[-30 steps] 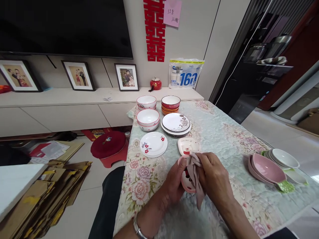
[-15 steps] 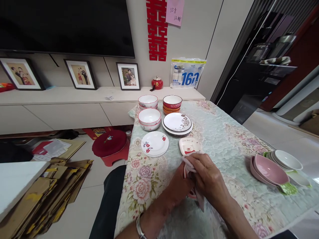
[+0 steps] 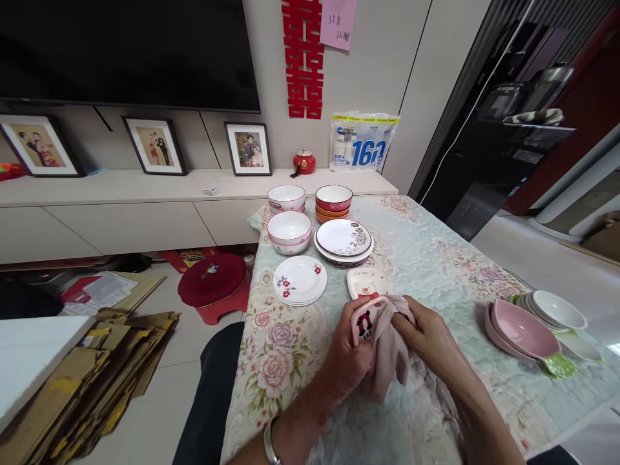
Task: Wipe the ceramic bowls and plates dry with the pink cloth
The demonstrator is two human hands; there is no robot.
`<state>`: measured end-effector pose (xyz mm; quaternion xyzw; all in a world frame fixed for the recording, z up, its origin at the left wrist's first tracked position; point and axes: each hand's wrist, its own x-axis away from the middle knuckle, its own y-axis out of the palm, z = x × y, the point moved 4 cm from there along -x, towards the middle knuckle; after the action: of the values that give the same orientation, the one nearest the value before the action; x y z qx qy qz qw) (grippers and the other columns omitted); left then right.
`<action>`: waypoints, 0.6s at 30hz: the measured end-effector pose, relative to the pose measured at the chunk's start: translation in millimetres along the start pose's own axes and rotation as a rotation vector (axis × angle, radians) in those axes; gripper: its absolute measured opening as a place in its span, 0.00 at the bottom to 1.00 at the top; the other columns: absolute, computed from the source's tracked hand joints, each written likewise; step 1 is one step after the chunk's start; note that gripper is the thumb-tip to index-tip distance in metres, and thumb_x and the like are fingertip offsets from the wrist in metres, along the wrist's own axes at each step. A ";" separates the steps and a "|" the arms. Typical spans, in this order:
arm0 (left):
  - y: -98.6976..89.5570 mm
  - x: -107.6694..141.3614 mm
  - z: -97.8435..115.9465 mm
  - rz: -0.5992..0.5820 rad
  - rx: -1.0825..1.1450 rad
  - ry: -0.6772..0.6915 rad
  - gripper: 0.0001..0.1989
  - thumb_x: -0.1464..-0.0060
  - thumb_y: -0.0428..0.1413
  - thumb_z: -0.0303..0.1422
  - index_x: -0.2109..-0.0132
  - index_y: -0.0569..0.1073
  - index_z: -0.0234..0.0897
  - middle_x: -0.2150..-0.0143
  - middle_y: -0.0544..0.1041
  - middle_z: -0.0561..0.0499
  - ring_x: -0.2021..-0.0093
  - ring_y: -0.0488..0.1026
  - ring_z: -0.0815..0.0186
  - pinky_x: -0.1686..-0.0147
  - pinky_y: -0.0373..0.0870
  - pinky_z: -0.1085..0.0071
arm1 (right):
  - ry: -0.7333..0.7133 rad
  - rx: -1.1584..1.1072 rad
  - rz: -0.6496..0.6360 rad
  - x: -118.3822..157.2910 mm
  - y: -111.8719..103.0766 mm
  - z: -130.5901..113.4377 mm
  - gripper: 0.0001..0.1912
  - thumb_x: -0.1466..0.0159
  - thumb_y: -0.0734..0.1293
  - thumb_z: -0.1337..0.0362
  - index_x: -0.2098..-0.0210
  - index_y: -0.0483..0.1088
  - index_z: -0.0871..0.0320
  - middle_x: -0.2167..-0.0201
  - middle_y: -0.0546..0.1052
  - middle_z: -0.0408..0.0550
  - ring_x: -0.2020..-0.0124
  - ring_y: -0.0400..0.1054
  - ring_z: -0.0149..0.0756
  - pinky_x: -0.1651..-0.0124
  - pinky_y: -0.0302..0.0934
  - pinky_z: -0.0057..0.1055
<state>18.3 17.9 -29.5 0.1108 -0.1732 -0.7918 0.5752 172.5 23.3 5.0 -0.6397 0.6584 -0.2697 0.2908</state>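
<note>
A small pink-rimmed dish (image 3: 364,323) with a red and black cartoon figure is gripped at its left side by my left hand (image 3: 346,352). My right hand (image 3: 426,329) is closed on a greyish-pink cloth (image 3: 387,355), which covers the dish's right part and hangs below it. Just beyond the hands, a square bear dish (image 3: 365,282) lies on the floral tablecloth (image 3: 285,329). White flowered plates (image 3: 301,279) are stacked to the left. Farther back is a stack of larger plates (image 3: 343,239).
Bowls with red rims (image 3: 289,229) and red and orange bowls (image 3: 334,201) stand at the table's far end. Pink leaf-handled bowls (image 3: 526,329) and white bowls (image 3: 559,310) sit at the right. A red stool (image 3: 212,281) is left of the table.
My hands have moved apart, exposing the dish's patterned face. The right hand and cloth have shifted to the dish's right side, and the cloth hangs more openly.
</note>
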 end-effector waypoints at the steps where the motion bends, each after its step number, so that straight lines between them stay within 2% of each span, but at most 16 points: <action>1: 0.5 0.3 0.7 -0.003 0.007 -0.004 0.32 0.58 0.58 0.21 0.43 0.69 0.41 0.60 0.78 0.49 0.66 0.71 0.66 0.68 0.69 0.73 | -0.013 -0.010 0.014 -0.3 0.3 0.1 0.14 0.35 0.59 0.56 0.61 0.72 0.57 0.69 0.77 0.44 0.67 0.70 0.38 0.66 0.62 0.32; 4: 1.6 1.2 0.1 -0.038 0.024 -0.056 0.35 0.58 0.60 0.22 0.41 0.67 0.40 0.60 0.78 0.49 0.68 0.70 0.67 0.68 0.68 0.73 | -0.094 0.026 0.103 0.4 1.5 1.1 0.13 0.38 0.61 0.62 0.57 0.73 0.56 0.64 0.78 0.46 0.64 0.70 0.38 0.61 0.63 0.33; 8: 1.0 0.1 -1.4 -0.115 0.073 -0.125 0.36 0.60 0.59 0.22 0.40 0.68 0.40 0.58 0.76 0.49 0.66 0.69 0.66 0.70 0.65 0.73 | -0.346 0.165 0.246 6.9 -0.7 -5.0 0.10 0.37 0.61 0.66 0.59 0.72 0.57 0.66 0.75 0.48 0.64 0.67 0.40 0.62 0.62 0.35; 10: 0.1 -1.1 0.3 -0.148 0.110 -0.136 0.32 0.60 0.58 0.22 0.44 0.71 0.38 0.61 0.75 0.50 0.65 0.68 0.66 0.68 0.64 0.73 | -0.494 0.247 0.286 12.2 -3.4 -13.5 0.09 0.35 0.61 0.67 0.58 0.71 0.57 0.66 0.74 0.49 0.63 0.66 0.41 0.61 0.61 0.37; 13: 0.3 -1.6 3.6 -0.208 0.164 -0.158 0.23 0.59 0.59 0.23 0.51 0.75 0.34 0.65 0.72 0.50 0.63 0.67 0.65 0.65 0.63 0.72 | -0.655 0.324 0.278 20.2 -6.9 -29.4 0.09 0.32 0.61 0.66 0.54 0.70 0.58 0.63 0.74 0.52 0.61 0.64 0.42 0.60 0.61 0.38; 16: 2.0 -0.5 3.4 -0.259 0.176 -0.190 0.16 0.59 0.60 0.24 0.58 0.75 0.33 0.67 0.71 0.51 0.66 0.66 0.66 0.66 0.62 0.72 | -0.731 0.355 0.256 25.9 -8.2 -41.0 0.10 0.32 0.62 0.66 0.51 0.69 0.59 0.60 0.75 0.52 0.59 0.64 0.43 0.56 0.62 0.40; 18: 1.7 -0.3 2.4 -0.235 0.156 -0.165 0.14 0.59 0.60 0.24 0.61 0.75 0.33 0.69 0.70 0.52 0.67 0.65 0.66 0.67 0.62 0.72 | -0.730 0.352 0.245 26.6 -7.4 -42.1 0.12 0.32 0.63 0.65 0.50 0.69 0.58 0.58 0.74 0.53 0.57 0.64 0.44 0.54 0.62 0.41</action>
<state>18.9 18.1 -26.6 0.1090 -0.2666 -0.8443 0.4519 146.6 -4.3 38.2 -0.5508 0.5273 -0.0971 0.6397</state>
